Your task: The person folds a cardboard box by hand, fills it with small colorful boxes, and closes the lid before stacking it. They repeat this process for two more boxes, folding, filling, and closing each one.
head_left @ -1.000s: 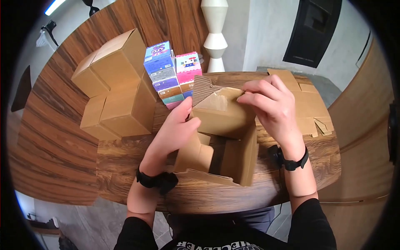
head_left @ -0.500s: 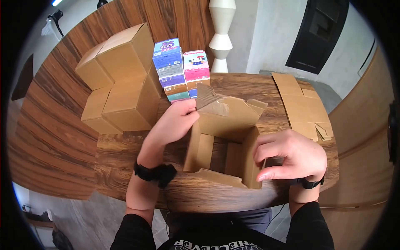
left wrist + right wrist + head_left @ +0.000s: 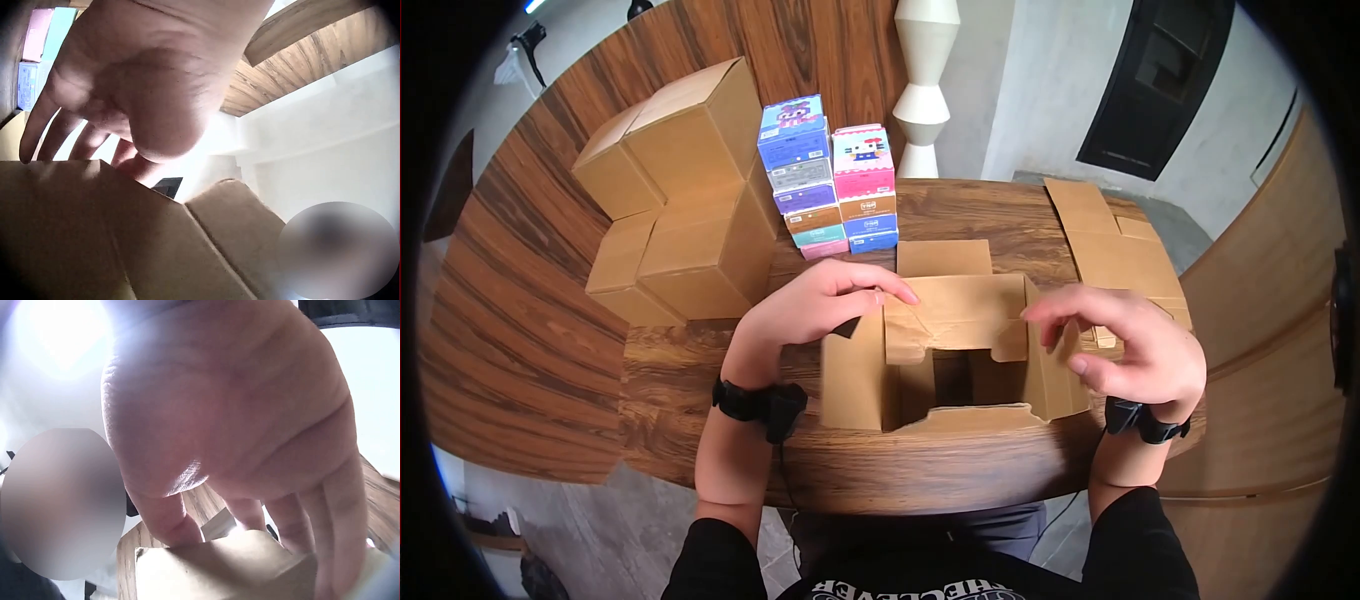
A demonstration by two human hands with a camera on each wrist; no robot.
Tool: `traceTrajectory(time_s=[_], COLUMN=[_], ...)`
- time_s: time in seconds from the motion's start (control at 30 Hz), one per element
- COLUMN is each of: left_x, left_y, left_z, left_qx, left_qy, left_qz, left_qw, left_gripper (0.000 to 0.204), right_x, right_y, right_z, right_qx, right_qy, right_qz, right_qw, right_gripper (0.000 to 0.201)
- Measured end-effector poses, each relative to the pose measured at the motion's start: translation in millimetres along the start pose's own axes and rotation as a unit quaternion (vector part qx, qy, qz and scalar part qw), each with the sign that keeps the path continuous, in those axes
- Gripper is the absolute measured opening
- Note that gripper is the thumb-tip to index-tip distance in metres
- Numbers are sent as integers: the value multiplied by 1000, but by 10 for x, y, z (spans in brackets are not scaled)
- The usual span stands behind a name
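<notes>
Unsealed brown rectangular cardboard box (image 3: 985, 418) stands on the dark wood-grain tabletop (image 3: 670, 400) between 2 hands; flaps included, wider left to right. Left hand (image 3: 815, 305): extended fingers touch the far flap (image 3: 960, 300). Right hand (image 3: 1150, 345): thumb and fingers parted; right flap (image 3: 1058, 392) lies leftward, just below.

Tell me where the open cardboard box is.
In the head view, the open cardboard box sits just right of centre on the table, between the left hand and the right hand, with the colourful stacked boxes behind it to the left.
</notes>
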State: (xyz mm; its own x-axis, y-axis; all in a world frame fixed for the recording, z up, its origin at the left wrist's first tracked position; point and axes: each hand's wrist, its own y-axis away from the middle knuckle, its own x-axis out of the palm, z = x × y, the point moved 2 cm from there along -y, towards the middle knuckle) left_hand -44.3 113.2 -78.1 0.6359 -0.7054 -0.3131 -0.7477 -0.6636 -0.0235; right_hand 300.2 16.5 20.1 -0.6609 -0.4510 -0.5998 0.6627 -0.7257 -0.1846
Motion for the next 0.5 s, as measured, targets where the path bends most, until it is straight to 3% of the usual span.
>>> traceTrajectory(time_s=[0.13,0.17,0.27,0.4,0.5], left_x=[35,54,108,136,134], left_y=[-2,-3,-18,-17,-10], left_z=[-27,-11,3,-94,-83], left_qx=[73,73,50,-10,-18], left_qy=[74,81,78,49,49], left_qz=[70,84,105,93,93], left_qw=[992,991,990,994,994], left_gripper=[49,51,58,61,59], right_x=[114,188,421,495,266], right_y=[-52,-71,-190,-234,-49], right_z=[87,85,81,19,105], right_qx=[50,84,68,20,-4], right_qy=[159,181,273,252,68], right_qz=[16,9,9,40,86], right_qw=[986,980,960,967,994], right_gripper=[23,26,24,19,35])
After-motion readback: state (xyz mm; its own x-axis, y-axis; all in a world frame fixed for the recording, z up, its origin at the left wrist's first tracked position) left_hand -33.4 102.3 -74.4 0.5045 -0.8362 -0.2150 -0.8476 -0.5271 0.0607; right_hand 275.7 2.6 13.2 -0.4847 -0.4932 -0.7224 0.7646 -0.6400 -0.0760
